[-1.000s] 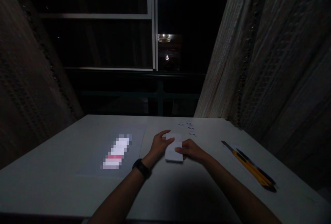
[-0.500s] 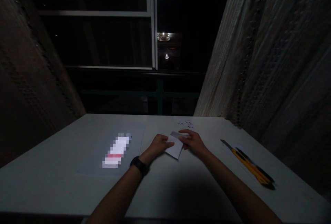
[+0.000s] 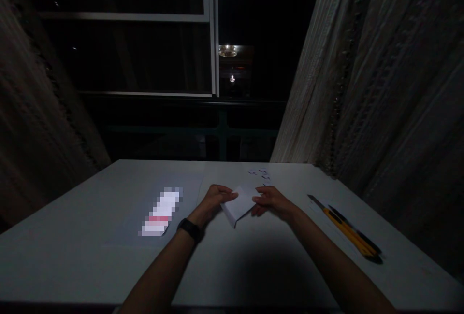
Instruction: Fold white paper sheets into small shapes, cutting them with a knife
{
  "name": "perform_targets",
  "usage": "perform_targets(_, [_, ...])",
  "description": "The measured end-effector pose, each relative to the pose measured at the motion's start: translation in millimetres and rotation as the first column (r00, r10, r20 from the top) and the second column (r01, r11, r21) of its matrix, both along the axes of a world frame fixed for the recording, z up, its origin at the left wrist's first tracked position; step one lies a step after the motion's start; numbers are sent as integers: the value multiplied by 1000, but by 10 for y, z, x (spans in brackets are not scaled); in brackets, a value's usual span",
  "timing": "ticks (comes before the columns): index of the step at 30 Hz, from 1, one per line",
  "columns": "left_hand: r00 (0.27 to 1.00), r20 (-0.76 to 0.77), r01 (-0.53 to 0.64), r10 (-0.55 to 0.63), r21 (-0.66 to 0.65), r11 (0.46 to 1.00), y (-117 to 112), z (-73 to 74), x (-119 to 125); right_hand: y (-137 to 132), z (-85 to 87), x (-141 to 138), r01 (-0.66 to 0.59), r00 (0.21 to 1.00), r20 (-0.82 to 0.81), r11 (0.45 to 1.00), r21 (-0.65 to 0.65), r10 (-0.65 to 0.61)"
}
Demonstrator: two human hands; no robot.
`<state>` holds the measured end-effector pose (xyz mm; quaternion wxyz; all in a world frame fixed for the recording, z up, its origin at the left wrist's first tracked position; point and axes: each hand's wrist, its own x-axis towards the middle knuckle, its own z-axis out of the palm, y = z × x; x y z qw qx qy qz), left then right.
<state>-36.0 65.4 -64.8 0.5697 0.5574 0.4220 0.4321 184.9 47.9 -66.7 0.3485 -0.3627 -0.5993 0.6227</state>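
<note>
Both of my hands hold a small folded piece of white paper [image 3: 239, 204] just above the middle of a white table [image 3: 72, 256]. My left hand [image 3: 213, 201], with a dark watch on its wrist, has its fingers curled round the paper's left edge. My right hand [image 3: 273, 202] pinches the paper's right edge. The paper is tilted, its near corner pointing down toward the table.
A yellow utility knife [image 3: 344, 229] and a dark pen [image 3: 357, 233] lie at the right of the table. Several small paper scraps [image 3: 263, 174] lie beyond my hands. A large sheet with a blurred patch [image 3: 161, 210] lies at the left. Curtains flank a dark window.
The paper has been turned and lifted between my hands, from lying flat to tilted. My right hand shifted from the paper's near side to its right edge.
</note>
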Motion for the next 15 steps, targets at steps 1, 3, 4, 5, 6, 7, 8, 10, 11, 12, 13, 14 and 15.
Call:
perform_targets(1, [1000,-2,10,-10,-7,1000,1,3,-6,-8,2,-4,-10,1000,0,1000,-5,10])
perform_targets(3, [1000,4,30,-30,-15,999,7,2,-17,-21,4,-9,-30,1000,-6,999,-25,30])
perform_targets(4, [999,8,43,-43,-19,999,10,0,-22,-26,5,-9,-41,999,-12,999,-35,40])
perform_targets(5, [998,15,61,-60,-22,998,13,-1,-28,-31,6,-8,-54,998,-19,998,-45,53])
perform_targets(6, [997,26,78,-78,-22,997,15,-2,-34,-36,9,-5,-71,997,-27,996,-58,69])
perform_targets(7, [995,36,93,-92,-24,995,16,0,-41,-41,13,-2,-87,996,-37,994,-71,85])
perform_targets(8, [994,44,101,-100,-25,995,16,4,-47,-46,18,1,-102,994,-49,991,-84,98])
perform_targets(10, [993,56,107,-105,-34,994,10,18,-59,-56,28,9,-121,990,-82,986,-111,112])
perform_targets(11, [992,63,109,-106,-40,993,5,28,-63,-59,32,13,-122,989,-99,985,-121,111])
perform_targets(12, [991,71,115,-111,-48,992,0,37,-67,-60,33,18,-116,988,-115,985,-129,102])
perform_targets(13, [989,82,127,-122,-54,990,-5,47,-70,-59,31,23,-106,988,-128,985,-137,89])
perform_targets(14, [986,94,142,-136,-58,988,-10,56,-73,-56,26,29,-94,987,-141,985,-145,74])
perform_targets(15, [983,105,158,-151,-62,985,-14,64,-76,-51,19,35,-82,986,-154,985,-154,58])
